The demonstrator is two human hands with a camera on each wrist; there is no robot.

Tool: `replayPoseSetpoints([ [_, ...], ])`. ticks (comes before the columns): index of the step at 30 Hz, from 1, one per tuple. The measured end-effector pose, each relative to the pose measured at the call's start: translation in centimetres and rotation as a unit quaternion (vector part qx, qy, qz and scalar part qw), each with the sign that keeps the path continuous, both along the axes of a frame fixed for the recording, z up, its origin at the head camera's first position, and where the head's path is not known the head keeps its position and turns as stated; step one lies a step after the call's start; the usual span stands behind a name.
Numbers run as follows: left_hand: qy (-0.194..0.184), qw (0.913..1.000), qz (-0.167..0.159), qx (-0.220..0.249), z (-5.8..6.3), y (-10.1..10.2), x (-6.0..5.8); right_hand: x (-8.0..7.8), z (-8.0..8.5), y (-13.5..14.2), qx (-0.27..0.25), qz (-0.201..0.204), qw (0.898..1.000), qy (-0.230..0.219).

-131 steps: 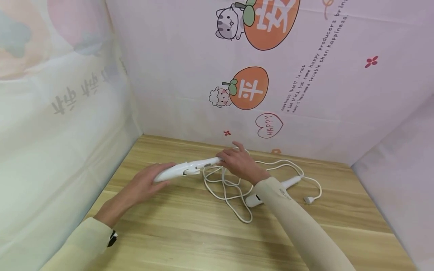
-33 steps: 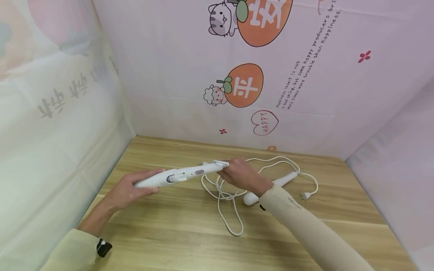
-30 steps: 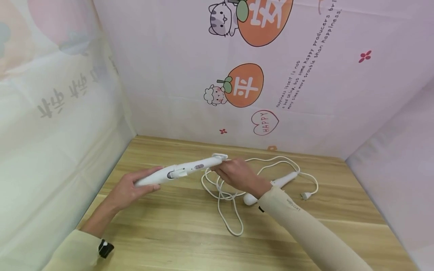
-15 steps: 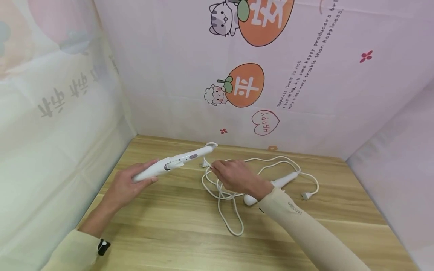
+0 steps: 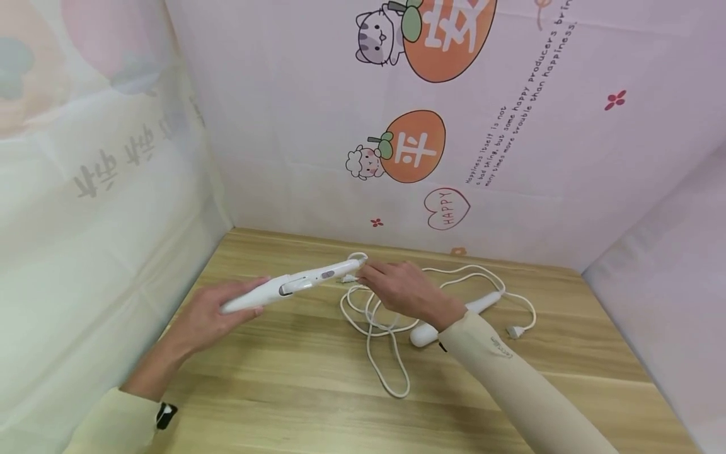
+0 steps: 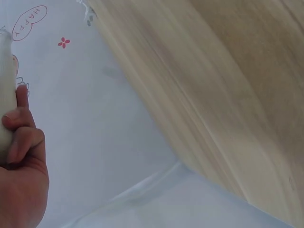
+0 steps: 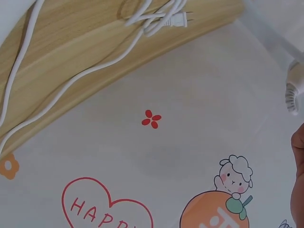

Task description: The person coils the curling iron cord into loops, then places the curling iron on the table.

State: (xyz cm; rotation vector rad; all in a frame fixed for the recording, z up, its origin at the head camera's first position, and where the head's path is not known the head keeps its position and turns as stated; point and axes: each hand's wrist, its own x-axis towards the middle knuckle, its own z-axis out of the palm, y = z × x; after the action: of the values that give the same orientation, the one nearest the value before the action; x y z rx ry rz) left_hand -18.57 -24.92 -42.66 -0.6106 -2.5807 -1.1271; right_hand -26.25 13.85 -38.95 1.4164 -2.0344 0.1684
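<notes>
My left hand (image 5: 207,315) grips a white curling iron (image 5: 266,294) by its left end and holds it above the table. In the left wrist view, the curled fingers (image 6: 28,137) wrap round its pale body (image 6: 5,95). A grey oval button (image 5: 328,274) and a clip lever show along its side. The ribbed cord end (image 7: 291,97) bends beside my right hand (image 5: 399,287), whose curled fingers pinch the cord close to the iron's right end; the fingertips are largely hidden. A second white iron (image 5: 425,334) lies on the table, partly under the right forearm.
Loops of white cord (image 5: 401,373) lie in the middle of the wooden table (image 5: 317,391). One plug (image 5: 515,331) rests at the right, another plug (image 7: 176,19) by the loops. Printed cloth walls (image 5: 295,126) stand at the back and both sides.
Since the first frame, the iron and left hand have shifted left, and the right hand has moved from the iron's body to its cord. Lately the cord end rose, then dipped toward the right hand.
</notes>
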Motion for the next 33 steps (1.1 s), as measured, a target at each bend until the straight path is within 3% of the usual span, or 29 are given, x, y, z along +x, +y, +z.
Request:
replayPoseSetpoints([
  [7,-0.072,0.9966,-0.038,0.014,0.2,-0.1,0.6,-0.1,0.7,0.1,-0.013,0.023,1.0,0.002],
  [14,-0.099,0.9899,-0.089,0.05,0.2,0.1,0.8,-0.2,1.5,0.2,-0.03,0.033,0.997,-0.059],
  [22,-0.127,0.9811,-0.127,0.073,-0.2,-0.2,0.8,-0.5,1.1,0.7,-0.02,0.021,0.994,-0.11],
  [28,-0.139,0.972,-0.156,0.108,-0.7,-0.5,0.7,-0.6,0.8,1.2,-0.003,0.014,0.985,-0.174],
  [33,-0.157,0.9627,-0.147,0.164,-0.8,-0.7,0.8,-0.5,-0.2,0.8,-0.07,0.023,0.969,-0.235],
])
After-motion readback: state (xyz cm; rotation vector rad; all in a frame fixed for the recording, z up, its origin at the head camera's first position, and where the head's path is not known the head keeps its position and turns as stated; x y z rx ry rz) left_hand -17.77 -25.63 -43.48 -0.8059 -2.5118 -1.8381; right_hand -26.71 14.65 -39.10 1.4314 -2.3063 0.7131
